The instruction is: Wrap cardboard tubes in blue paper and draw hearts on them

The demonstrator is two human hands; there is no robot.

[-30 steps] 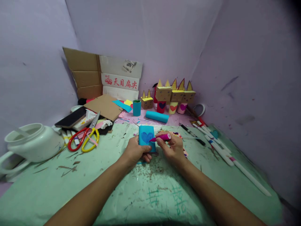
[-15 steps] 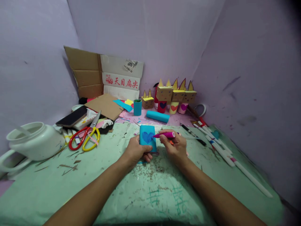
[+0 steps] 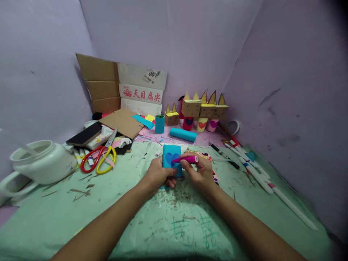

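Observation:
My left hand [image 3: 160,172] grips a bright blue paper-covered tube [image 3: 172,149] by its lower part, thumb across the front. A darker blue heart [image 3: 169,158] is coloured on the tube's face. In my right hand [image 3: 199,168] is a magenta marker [image 3: 191,159], its tip over the heart; whether it touches the paper I cannot tell. Beyond the hands lies another blue paper roll [image 3: 183,134], and a blue tube [image 3: 160,124] stands upright. Several cardboard-headed figures with pointed ears, such as the red-bodied one [image 3: 191,108], stand against the wall.
Red-and-yellow scissors [image 3: 104,154], a dark phone [image 3: 84,133] and a white teapot [image 3: 43,165] are at left. Brown cardboard [image 3: 119,121] lies behind them. Several white markers [image 3: 255,172] and a black pen [image 3: 224,156] lie at right. Scraps litter the green table cover [image 3: 130,224].
My right hand has moved slightly left, bringing the marker's tip further over the heart. My left hand keeps hold of the tube. The view has shifted slightly.

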